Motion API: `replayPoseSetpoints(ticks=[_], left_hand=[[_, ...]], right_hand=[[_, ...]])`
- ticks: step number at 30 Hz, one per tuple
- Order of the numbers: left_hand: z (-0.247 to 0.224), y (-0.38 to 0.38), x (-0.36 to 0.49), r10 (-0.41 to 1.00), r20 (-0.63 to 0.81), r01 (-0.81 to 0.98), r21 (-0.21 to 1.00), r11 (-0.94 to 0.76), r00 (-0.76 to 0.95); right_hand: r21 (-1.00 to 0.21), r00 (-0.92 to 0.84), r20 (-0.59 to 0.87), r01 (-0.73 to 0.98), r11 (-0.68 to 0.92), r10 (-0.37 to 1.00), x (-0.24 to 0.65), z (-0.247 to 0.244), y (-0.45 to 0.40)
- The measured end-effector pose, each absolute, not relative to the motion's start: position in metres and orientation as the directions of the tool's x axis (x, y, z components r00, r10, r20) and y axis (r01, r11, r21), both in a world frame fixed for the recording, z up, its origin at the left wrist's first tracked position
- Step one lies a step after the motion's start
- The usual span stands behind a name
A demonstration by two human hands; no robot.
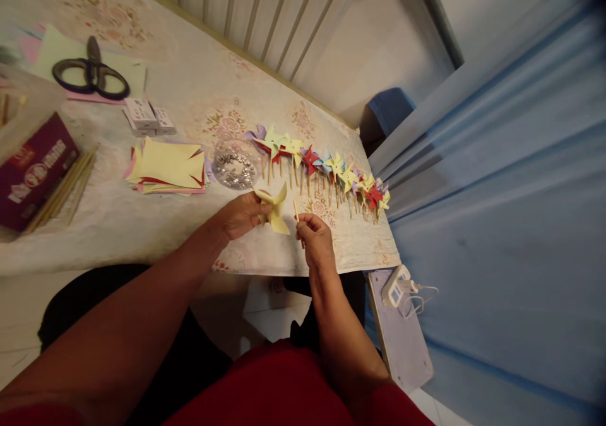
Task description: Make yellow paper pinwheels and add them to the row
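Note:
Over the table's front edge, my left hand (243,214) pinches a folded yellow paper pinwheel (278,216) between thumb and fingers. My right hand (316,238), a little to the right, grips a thin wooden stick (297,214) that points upward. Stick and pinwheel are apart. Just beyond my left hand stands a round clear dish (235,164) of small metal pins or fasteners. Finished pinwheels on sticks (331,167), in yellow, red, purple and blue, lie in a row behind and right of my hands. A stack of cut paper pieces (168,166), yellow on top, rests left of the dish.
Scissors (92,76) lie on coloured paper sheets at the far left, near small white boxes (149,117). A purple box (38,170) and loose wooden sticks (61,192) are at the left. A blue curtain (497,224) hangs right, above a stool (402,337) with a power strip (396,286).

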State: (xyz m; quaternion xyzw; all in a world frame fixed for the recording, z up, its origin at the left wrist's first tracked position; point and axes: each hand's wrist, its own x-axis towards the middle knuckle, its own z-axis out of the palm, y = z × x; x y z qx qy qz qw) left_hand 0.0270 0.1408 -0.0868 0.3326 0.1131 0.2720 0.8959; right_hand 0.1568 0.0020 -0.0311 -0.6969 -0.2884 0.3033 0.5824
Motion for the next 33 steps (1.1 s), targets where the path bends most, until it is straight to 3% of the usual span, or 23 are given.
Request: replayPoseSetpoints(ticks=[6, 19, 33], left_hand=[[-0.081, 0.111, 0.009, 0.522, 0.015, -0.426, 0.597, 0.679, 0.853], [-0.039, 0.039, -0.02, 0.689, 0.057, -0.624, 0.481, 0.616, 0.723], [-0.01, -0.001, -0.017, 0.685, 0.088, -0.623, 0.509, 0.594, 0.724]], right_hand=[[-0.988, 0.594, -0.126, -0.006, -0.151, 0.794, 0.15, -0.014, -0.008], [-0.954, 0.349, -0.232, -0.263, -0.143, 0.908, 0.111, 0.022, -0.058], [-0.941, 0.245, -0.225, -0.307, -0.145, 0.943, 0.095, 0.038, -0.098]])
